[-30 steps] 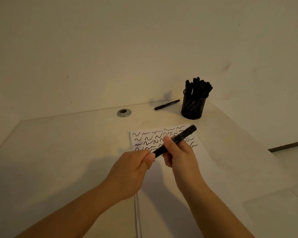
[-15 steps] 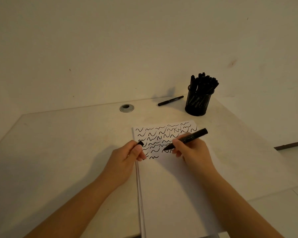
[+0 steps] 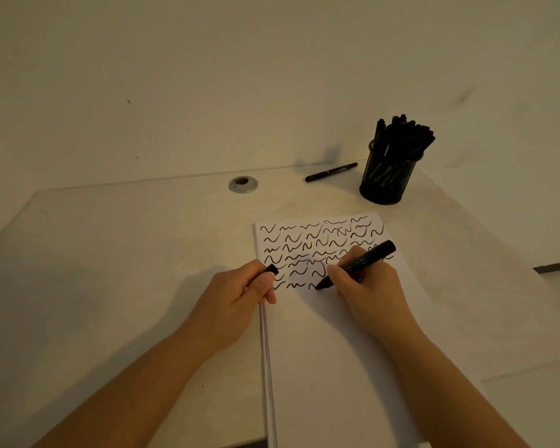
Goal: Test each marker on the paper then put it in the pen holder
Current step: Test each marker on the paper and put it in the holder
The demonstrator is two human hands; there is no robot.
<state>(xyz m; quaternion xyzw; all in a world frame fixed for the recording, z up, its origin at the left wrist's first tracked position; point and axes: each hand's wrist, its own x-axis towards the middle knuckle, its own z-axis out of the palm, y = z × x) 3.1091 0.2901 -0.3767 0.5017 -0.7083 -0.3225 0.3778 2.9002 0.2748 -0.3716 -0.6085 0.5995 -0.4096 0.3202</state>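
Observation:
A white paper pad [image 3: 330, 350] lies in front of me, its upper part covered with rows of black squiggles. My right hand [image 3: 366, 286] grips an uncapped black marker [image 3: 366, 260], whose tip touches the paper at the end of the lowest row. My left hand [image 3: 240, 292] rests at the pad's left edge and pinches the marker's black cap [image 3: 272, 270]. A black mesh pen holder [image 3: 385, 179], full of black markers, stands at the back right. One more black marker [image 3: 331, 172] lies on the table to the left of it.
A round grey cable grommet [image 3: 243, 184] sits in the table [image 3: 110, 270] near the back edge. A pale wall rises just behind. The table's right edge runs diagonally, with floor beyond it.
The cap came off the marker and stayed in my left hand. My right hand brought the marker down, and its tip now touches the paper.

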